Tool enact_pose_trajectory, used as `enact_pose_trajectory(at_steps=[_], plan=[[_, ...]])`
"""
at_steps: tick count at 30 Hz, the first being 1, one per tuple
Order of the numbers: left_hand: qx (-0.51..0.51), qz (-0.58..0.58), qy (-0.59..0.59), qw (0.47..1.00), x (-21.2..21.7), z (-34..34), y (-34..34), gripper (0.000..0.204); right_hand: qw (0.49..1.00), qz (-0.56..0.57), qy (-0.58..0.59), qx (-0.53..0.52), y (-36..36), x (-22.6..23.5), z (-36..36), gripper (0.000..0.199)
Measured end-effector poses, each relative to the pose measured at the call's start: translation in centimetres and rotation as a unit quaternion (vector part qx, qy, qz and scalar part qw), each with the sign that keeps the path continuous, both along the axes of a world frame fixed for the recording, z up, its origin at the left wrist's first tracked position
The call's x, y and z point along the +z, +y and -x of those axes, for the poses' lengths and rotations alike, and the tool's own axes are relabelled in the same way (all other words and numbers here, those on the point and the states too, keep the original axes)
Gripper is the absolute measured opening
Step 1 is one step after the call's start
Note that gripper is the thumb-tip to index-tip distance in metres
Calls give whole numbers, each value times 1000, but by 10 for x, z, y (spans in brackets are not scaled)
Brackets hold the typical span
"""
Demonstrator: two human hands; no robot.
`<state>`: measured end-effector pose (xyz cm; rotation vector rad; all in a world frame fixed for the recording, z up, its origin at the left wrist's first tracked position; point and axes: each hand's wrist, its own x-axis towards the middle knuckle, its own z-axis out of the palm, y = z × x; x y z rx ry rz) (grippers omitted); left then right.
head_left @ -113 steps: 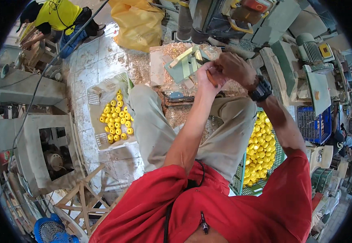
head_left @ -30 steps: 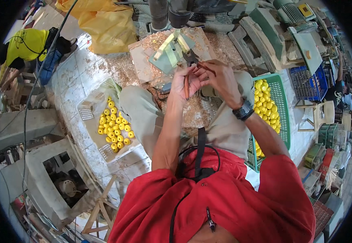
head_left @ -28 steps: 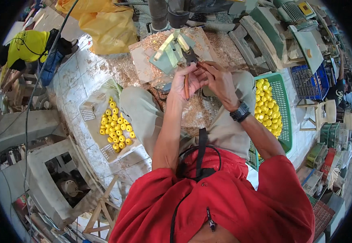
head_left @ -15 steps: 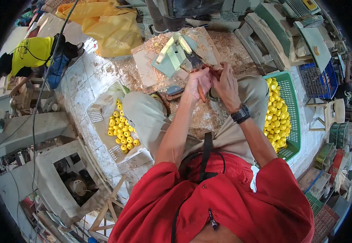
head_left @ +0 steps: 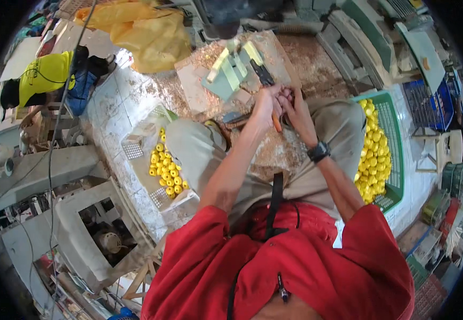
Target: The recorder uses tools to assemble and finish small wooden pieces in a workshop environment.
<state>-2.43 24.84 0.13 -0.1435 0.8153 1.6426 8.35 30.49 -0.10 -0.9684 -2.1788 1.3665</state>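
My left hand is closed around a hand tool with a black head and an orange handle; it looks like pliers. The black head points away from me over the board, while the handle hangs below my palm. Right beside it is my right hand, its fingers curled in and meeting those of the left. Whatever is pinched between those fingertips is too small to make out. Beyond my hands, a pale green block with light strips rests on a low board strewn with shavings.
A white crate of round yellow pieces stands by my left knee. By my right knee is a green basket heaped with yellow pieces. A yellow sheet lies far left, near a person in a yellow shirt.
Both hands and the tool have shifted slightly right, and the black head has swung a little farther from me. The whole view has drifted slightly. My left hand still grips the tool.
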Motion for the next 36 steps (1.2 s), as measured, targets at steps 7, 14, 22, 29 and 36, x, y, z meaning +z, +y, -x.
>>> enact_pose_trajectory(at_steps=[7, 14, 22, 29, 36], plan=[[-118, 83, 247, 958, 40, -30, -7, 20, 990, 34, 118, -70, -32, 0, -30, 44], [-8, 135, 641, 755, 63, -88, -50, 36, 951, 245, 188, 14, -72, 49, -87, 63], [-300, 63, 610, 731, 68, -72, -65, 59, 984, 135, 111, 28, -97, 24, -98, 89], [-32, 195, 858, 475, 19, 8, -6, 75, 960, 241, 129, -57, -91, 26, -100, 83], [-2, 398, 807, 437, -12, 35, 70, 96, 948, 252, 186, -46, -93, 16, -105, 86]])
